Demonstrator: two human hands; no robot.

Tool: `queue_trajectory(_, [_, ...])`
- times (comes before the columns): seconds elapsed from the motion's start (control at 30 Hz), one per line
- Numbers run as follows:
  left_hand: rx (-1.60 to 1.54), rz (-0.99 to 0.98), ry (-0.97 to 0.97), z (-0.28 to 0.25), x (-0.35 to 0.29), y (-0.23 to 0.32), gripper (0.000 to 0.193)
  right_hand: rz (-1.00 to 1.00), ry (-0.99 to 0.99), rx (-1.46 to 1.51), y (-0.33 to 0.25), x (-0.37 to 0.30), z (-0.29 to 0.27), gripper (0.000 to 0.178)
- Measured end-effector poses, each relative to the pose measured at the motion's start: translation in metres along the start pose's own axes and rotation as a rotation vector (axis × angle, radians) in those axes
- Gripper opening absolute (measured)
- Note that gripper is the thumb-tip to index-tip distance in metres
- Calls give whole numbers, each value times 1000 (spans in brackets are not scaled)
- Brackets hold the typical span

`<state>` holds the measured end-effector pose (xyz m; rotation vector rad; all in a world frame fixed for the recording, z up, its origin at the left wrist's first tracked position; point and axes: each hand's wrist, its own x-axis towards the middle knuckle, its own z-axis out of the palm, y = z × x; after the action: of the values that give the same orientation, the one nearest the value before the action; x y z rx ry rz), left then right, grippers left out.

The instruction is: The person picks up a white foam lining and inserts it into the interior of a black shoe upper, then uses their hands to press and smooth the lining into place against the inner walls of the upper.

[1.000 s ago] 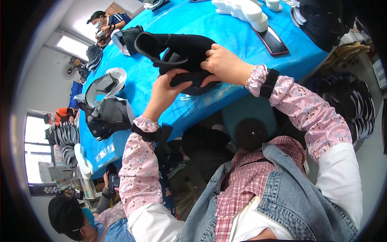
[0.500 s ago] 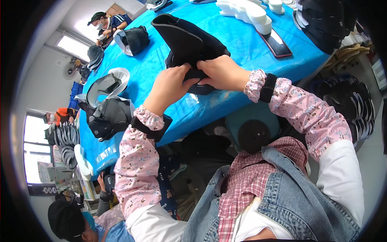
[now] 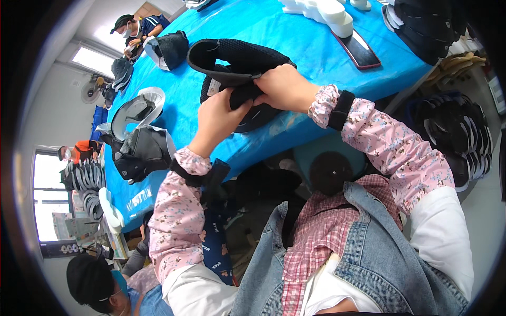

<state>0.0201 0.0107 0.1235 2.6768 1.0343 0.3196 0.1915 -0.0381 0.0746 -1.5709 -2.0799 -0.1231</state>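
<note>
A black mesh shoe upper [image 3: 253, 55] is between my two hands at the table's near edge. Its collar gapes toward the far left, and a small white label [image 3: 213, 87] shows inside. My left hand [image 3: 216, 118] pinches the near edge, thumb on top. Close beside it, my right hand [image 3: 284, 88] grips the same piece with bent fingers. The fingertips under the material are hidden. To the left lie another black shoe upper [image 3: 145, 149] and a grey and white one [image 3: 138, 109].
A blue sheet [image 3: 295, 31] covers the table. A phone [image 3: 358, 50] lies by white foam shoe forms [image 3: 324, 16] on the right. Black uppers are stacked at the far right [image 3: 424, 31]. A person [image 3: 138, 29] works across the table; another [image 3: 92, 284] sits at lower left.
The upper has tipped down and toward me, so its collar opening and white label now show. Both hands still grip it; the right has shifted slightly left, the left slightly lower.
</note>
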Motion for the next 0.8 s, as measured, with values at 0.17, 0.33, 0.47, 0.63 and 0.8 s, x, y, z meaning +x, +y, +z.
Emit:
queue_trajectory(0.17, [-316, 208, 284, 15, -8, -14, 32, 9, -14, 43, -1, 6, -5, 34])
queue_trajectory(0.33, [-157, 100, 277, 16, -12, -8, 25, 24, -130, 92, -6, 6, -16, 35])
queue_trajectory(0.47, [-163, 91, 242, 14, -9, -10, 23, -53, -51, 147, 0, -3, -10, 34])
queue_trajectory(0.63, [-378, 44, 262, 17, -16, -18, 27, 66, 100, 267, -17, -7, -10, 35])
queue_trajectory(0.8, [-777, 67, 478, 51, -14, -13, 17, 103, 127, 283, -16, -7, -8, 31])
